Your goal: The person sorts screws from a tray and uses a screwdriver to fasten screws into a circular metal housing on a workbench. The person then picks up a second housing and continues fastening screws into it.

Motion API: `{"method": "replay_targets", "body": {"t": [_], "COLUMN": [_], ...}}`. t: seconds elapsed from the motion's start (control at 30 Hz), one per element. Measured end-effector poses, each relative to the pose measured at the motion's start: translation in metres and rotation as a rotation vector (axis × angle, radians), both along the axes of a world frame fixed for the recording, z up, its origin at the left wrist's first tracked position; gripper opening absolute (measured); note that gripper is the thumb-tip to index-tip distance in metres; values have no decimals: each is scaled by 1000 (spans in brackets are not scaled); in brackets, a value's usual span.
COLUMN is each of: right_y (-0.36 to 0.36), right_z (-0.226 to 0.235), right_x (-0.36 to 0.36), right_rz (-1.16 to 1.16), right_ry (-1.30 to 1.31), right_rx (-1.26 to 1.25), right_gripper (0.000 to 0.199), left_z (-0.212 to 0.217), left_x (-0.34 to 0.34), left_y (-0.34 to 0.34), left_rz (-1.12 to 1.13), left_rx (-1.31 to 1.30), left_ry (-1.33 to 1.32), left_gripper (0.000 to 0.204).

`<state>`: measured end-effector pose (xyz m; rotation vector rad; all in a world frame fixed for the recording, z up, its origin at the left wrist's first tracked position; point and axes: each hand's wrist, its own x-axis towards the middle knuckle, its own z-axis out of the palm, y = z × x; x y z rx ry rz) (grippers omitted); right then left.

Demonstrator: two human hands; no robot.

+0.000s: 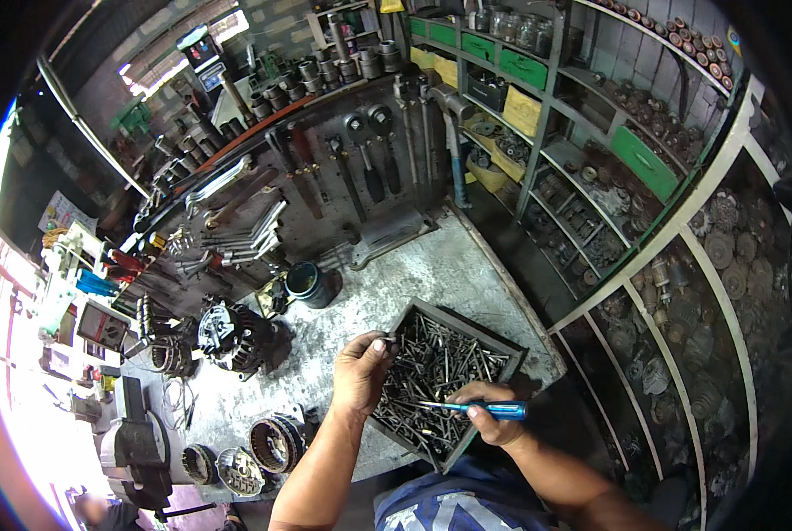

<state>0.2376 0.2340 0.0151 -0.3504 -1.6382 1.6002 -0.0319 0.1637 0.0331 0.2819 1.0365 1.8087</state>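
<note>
My right hand [495, 423] is closed round the handle of a blue screwdriver [507, 410]. The screwdriver's thin shaft points left, over a dark open tray [481, 331] heaped with loose bolts and screws [438, 358]. My left hand [359, 376] is at the tray's left edge, thumb and fingers pinched together. A small dark piece shows at those fingertips, too small to name. The tray sits on the worn metal workbench [467, 257], close to my body.
Left of the tray are an alternator [232, 336], a dark blue can [306, 281] and stator rings [275, 445]. A bench vise [135, 434] stands at the lower left. Wrenches and hammers [453, 106] hang behind. Shelves with green and yellow drawers [524, 66] and parts rise right.
</note>
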Motion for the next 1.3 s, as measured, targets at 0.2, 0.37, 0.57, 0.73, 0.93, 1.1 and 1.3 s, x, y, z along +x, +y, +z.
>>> {"method": "replay_targets", "body": {"t": [0.2,0.37,0.57,0.73,0.93,1.1,1.3], "right_y": [1,1,1,1,2,3,5], "right_z": [2,1,1,2,4,5,6], "right_x": [3,4,3,3,2,1,1], "right_rz": [7,3,-12,-23,-25,-31,-24], "right_ry": [-20,-28,-7,-14,26,28,29], "right_rx": [25,45,53,55,50,47,46], "right_gripper": [29,25,22,23,21,21,20], "left_z": [10,34,29,21,27,30,20], "left_x": [9,23,49,58,49,50,46], "left_y": [15,40,95,99,88,85,61], "left_rz": [-104,-388,-830,-903,-1058,-1005,-884], "left_rx": [-395,-411,-398,-459,-559,-549,-343], "left_ry": [610,1450,1703,1853,1928,1842,1995], "left_gripper": [14,38,37,38,47,46,43]}}
